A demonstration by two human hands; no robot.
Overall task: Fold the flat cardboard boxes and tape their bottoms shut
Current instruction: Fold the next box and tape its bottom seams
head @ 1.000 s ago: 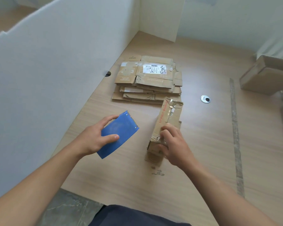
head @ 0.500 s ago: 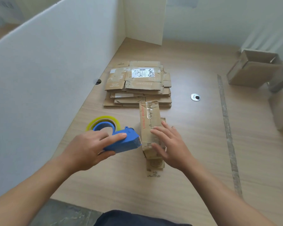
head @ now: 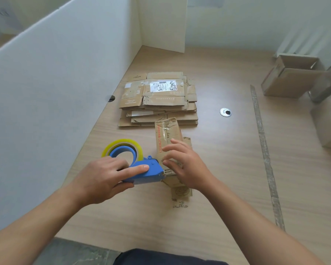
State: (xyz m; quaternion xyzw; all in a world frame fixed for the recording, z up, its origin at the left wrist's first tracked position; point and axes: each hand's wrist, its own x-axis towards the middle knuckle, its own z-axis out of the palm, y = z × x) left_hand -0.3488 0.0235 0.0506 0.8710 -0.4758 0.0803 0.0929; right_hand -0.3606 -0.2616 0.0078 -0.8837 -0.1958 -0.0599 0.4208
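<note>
A small folded cardboard box (head: 165, 136) stands on the wooden table (head: 218, 169), bottom side up, with old tape on its top. My right hand (head: 183, 165) rests on the box with straight, spread fingers. My left hand (head: 107, 178) grips a blue tape dispenser (head: 147, 173) with a yellowish roll of clear tape (head: 122, 148). The dispenser's front end touches the near left side of the box. A stack of flat cardboard boxes (head: 159, 98) lies behind the folded one.
A white partition (head: 55, 83) runs along the table's left side. Folded boxes (head: 292, 81) sit at the far right. A metal grommet (head: 225, 112) and a strip of old tape (head: 264, 150) mark the table to the right.
My left hand turned the dispenser down and brought it against the box's side. My right hand went from gripping the box to lying flat on it. The camera tilted a little.
</note>
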